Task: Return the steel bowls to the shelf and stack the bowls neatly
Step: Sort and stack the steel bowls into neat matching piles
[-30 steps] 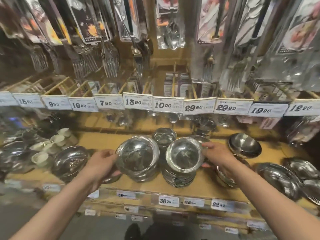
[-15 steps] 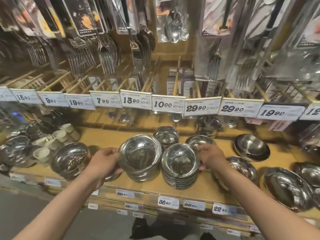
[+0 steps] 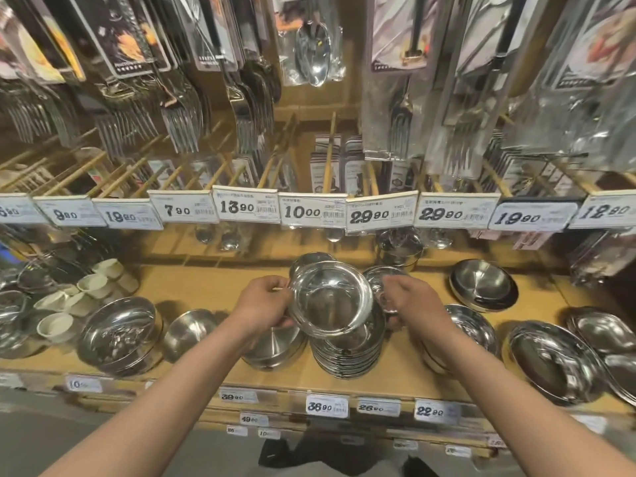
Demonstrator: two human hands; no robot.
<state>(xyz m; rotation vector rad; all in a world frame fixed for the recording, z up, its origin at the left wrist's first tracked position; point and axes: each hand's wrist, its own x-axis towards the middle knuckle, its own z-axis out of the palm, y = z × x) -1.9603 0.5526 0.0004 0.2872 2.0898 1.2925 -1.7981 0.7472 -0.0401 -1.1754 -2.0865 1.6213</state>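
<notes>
My left hand point(image 3: 265, 304) grips the left rim of a shiny steel bowl point(image 3: 330, 301), which is tilted toward me. My right hand point(image 3: 413, 302) curls its fingers at the bowl's right rim. The bowl hangs just above a stack of steel bowls point(image 3: 347, 356) at the middle of the wooden shelf point(image 3: 206, 287). A second, lower stack of bowls point(image 3: 272, 349) sits directly to the left, partly under my left wrist. More small bowls point(image 3: 382, 273) stand behind, mostly hidden by the held bowl.
A large steel bowl point(image 3: 120, 335) and a small one point(image 3: 189, 332) sit at the left, with white cups point(image 3: 58, 325) beyond. Dark-rimmed bowls point(image 3: 481, 284) and flat steel dishes point(image 3: 554, 359) lie at the right. Price tags point(image 3: 309, 211) and hanging cutlery packs point(image 3: 313, 53) overhang the shelf.
My left hand lifted the top bowl off the left stack and carried it right, over the middle stack. My right hand left that stack's rim and rose to the bowl.
</notes>
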